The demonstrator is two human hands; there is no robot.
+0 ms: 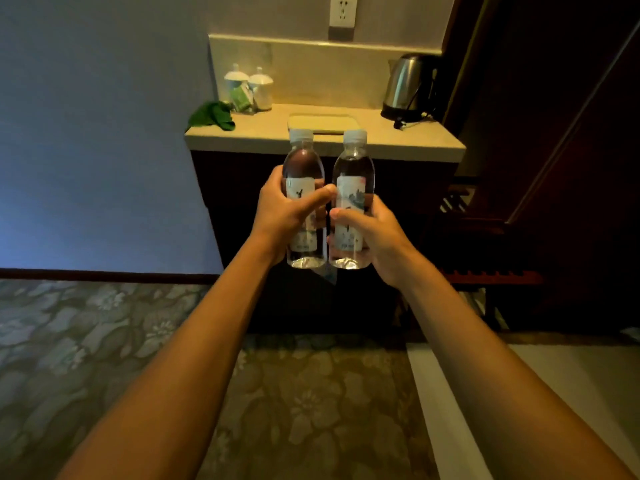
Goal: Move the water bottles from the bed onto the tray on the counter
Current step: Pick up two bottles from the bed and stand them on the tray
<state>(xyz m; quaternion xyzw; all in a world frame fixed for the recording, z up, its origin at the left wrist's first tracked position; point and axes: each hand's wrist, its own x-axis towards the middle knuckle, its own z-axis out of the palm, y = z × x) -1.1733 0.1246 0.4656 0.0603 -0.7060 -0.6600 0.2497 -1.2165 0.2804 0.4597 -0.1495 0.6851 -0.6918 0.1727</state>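
1. Both forearms reach forward over the patterned carpet [311, 393], with a pale corner, perhaps the bed, low on the right
2. Left hand [280, 216] is wrapped round the left bottle [304, 161] at its label, thumb across the front and fingers curled behind; the bottle stands upright
3. Right hand [372, 233] is closed the same way on the right bottle [353, 168], its thumb just beside the left thumb tip; the two bottles are side by side and look to be touching
4. Beyond the fingertips and above them lies the counter [398, 140] with the tray [322, 121] straight ahead, partly hidden by the caps; a kettle [408, 86] is off to the right of the fingers and a green cloth [213, 116] to the left
5. Both bottles look full, so fairly heavy for their size; thin clear plastic will give under a squeeze and the smooth label may slip, so the mid-body hold at the label seems right, firm rather than hard
6. Judged from this, both are in carry, not yet set on the tray
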